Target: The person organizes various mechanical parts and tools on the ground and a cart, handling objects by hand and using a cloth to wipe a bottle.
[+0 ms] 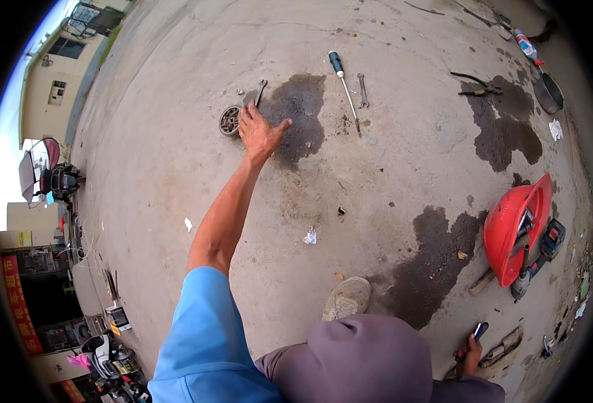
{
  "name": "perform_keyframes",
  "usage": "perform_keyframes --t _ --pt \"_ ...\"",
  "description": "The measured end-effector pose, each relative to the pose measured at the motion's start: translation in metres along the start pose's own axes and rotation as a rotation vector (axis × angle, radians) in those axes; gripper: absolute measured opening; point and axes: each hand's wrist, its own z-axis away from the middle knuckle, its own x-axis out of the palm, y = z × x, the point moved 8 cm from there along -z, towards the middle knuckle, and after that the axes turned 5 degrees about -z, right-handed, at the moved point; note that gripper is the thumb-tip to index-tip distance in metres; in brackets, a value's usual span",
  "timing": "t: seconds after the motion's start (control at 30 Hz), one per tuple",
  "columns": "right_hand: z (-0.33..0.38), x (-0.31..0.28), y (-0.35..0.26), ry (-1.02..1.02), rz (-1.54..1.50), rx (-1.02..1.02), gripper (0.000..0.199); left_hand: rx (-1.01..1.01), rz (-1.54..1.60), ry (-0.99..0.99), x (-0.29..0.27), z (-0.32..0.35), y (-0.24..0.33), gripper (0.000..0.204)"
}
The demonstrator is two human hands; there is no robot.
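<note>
My left hand (pixel 261 134) is stretched far forward, palm down over the ground, thumb spread away from the fingers. Its fingertips are at the rim of a round metal tin (pixel 225 121) full of small metal parts, and close to the lower end of a wrench (pixel 262 91). Whether they touch either one I cannot tell. Low at the right, beside my knee, my right hand (pixel 470 357) is closed around a short dark and silver piece (pixel 480 330). Its kind is too small to make out. Part of that hand is hidden behind my leg.
A screwdriver (pixel 343 87) and a second wrench (pixel 363 91) lie ahead. Pliers (pixel 478 85) rest farther right. A red helmet (pixel 501 232) with tools inside stands at the right beside a cordless power tool (pixel 538 262). Dark wet patches (pixel 424 262) stain the concrete.
</note>
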Motion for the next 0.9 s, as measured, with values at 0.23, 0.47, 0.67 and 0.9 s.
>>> perform_keyframes --t 0.23,0.47,0.67,0.9 --pt "-0.020 -0.013 0.026 0.054 0.016 0.121 0.030 -0.344 0.155 -0.291 0.043 -0.086 -0.185 0.133" --pt "-0.018 -0.014 0.007 0.036 0.010 0.126 0.029 -0.237 0.035 -0.118 0.039 -0.047 -0.133 0.103" --pt "-0.028 -0.014 0.010 0.058 0.005 0.154 0.028 0.173 0.183 -0.199 0.019 0.058 0.021 0.098" --pt "-0.049 -0.004 -0.005 0.041 0.081 0.089 0.029 0.658 0.503 -0.538 0.025 0.133 0.177 0.103"
